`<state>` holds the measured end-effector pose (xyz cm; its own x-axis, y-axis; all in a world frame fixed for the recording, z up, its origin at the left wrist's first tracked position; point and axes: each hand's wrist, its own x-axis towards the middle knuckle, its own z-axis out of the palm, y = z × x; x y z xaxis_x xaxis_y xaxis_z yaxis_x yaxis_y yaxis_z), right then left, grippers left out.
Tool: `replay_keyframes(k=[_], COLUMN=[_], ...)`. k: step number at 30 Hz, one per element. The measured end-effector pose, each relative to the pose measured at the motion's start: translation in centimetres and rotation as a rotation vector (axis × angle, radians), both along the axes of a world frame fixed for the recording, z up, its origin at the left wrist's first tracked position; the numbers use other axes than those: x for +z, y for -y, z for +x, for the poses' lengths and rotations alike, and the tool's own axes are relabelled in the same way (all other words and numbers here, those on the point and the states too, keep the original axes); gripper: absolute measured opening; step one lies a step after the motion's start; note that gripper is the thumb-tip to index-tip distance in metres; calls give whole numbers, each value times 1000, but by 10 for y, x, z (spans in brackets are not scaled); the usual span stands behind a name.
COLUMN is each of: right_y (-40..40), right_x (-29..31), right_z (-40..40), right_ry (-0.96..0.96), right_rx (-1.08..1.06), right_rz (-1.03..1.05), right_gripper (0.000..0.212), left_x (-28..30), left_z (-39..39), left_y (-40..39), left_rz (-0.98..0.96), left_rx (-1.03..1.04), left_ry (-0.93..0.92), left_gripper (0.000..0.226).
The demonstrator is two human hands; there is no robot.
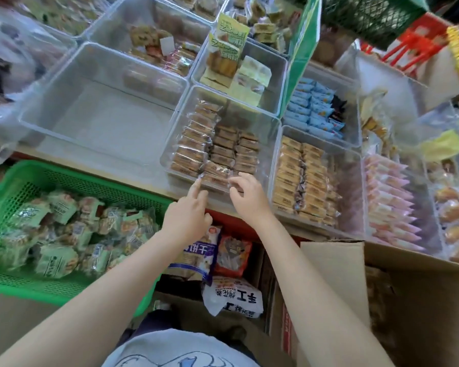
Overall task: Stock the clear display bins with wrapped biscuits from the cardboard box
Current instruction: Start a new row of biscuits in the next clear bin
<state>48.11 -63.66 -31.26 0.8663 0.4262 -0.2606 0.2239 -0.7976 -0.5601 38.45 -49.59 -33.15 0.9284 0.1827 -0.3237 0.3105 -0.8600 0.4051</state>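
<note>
your forearms reach up from the bottom of the view to the near edge of the clear bin (273, 123). your left hand (187, 217) has its index finger stretched out, the tip touching the end of a wrapped biscuit (215, 180) at the front of the middle row, the other fingers curled and holding nothing. your right hand (249, 198) rests loosely open, fingertips on the packet's other end, so the two hands seem to be nudging it square with the rows. those rows fill only the near part of the bin; the far part looks bare, though the plastic glare makes it hard to be sure. more stock would come from the cardboard box (355, 263), low on your right, its flap standing up near your right forearm. just left sits a green basket (13, 181) of pale packets, and a bigger clear tub (64, 83) lies beyond it.
</note>
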Motion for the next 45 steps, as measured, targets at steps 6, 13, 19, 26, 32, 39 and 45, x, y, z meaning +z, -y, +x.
replay_keyframes(k=[6, 13, 19, 26, 32, 39, 45], right_y=[145, 346, 427, 424, 410, 427, 431], right_x=[64, 64, 9, -25, -71, -47, 25], right_z=[-51, -82, -94, -86, -106, -77, -66], right_ry=[233, 21, -508, -707, -646, -651, -611], right_rx=[-396, -708, -392, 122, 337, -113, -540], right_rz=[251, 214, -73, -439, -771, -316, 534], right_gripper=[22, 18, 43, 27, 86, 36, 31], left_x=[25, 41, 24, 34, 37, 36, 43], left_z=[11, 0, -21, -26, -24, -27, -38], left_y=[106, 306, 374, 372, 376, 377, 374], left_rz=[-267, -794, -794, -690, -656, -688, -657], left_rx=[-23, 68, 208, 235, 250, 242, 131], left_ry=[34, -178, -151, -185, -152, -101, 235], left_gripper=[38, 80, 90, 83, 80, 69, 75])
